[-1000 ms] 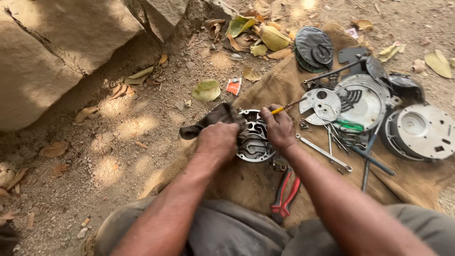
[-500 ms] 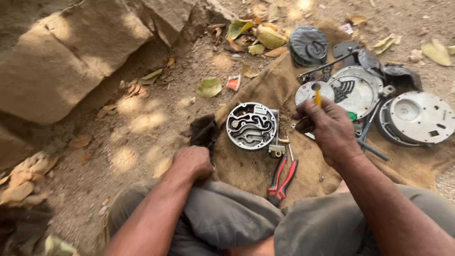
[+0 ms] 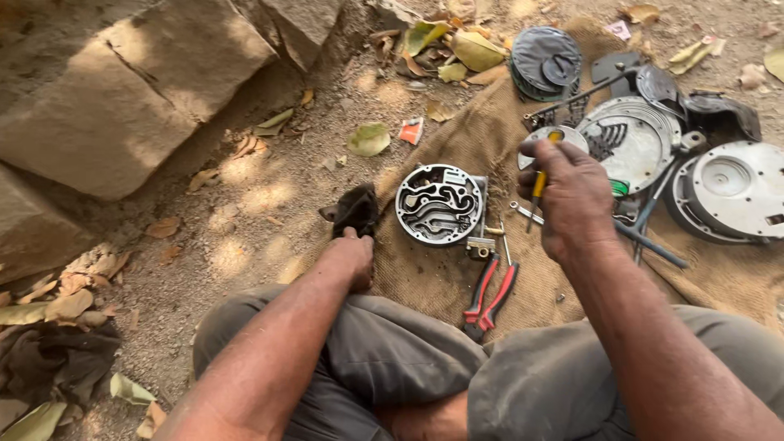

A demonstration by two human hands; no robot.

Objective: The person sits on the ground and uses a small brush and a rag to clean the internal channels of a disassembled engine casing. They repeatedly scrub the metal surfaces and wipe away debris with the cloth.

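A round metal housing (image 3: 439, 204) with curved inner channels lies flat on a burlap cloth (image 3: 433, 278). My left hand (image 3: 353, 255) rests at the cloth's left edge, fingers on a dark rag (image 3: 356, 209) and holding nothing else. My right hand (image 3: 572, 196) hovers to the right of the housing, closed around a yellow-handled screwdriver (image 3: 542, 176) that points down. Red-handled pliers (image 3: 490, 294) lie just below the housing, near my knees.
Several round metal covers and plates (image 3: 727, 189) and long tools lie on the cloth at the right. A dark disc (image 3: 545, 62) sits at the top. Large rocks (image 3: 122, 106) stand at the left, with dry leaves scattered on the dirt.
Both hands let go of the round housing. My left hand drew back to the rag, and my right hand moved right and up with the screwdriver.
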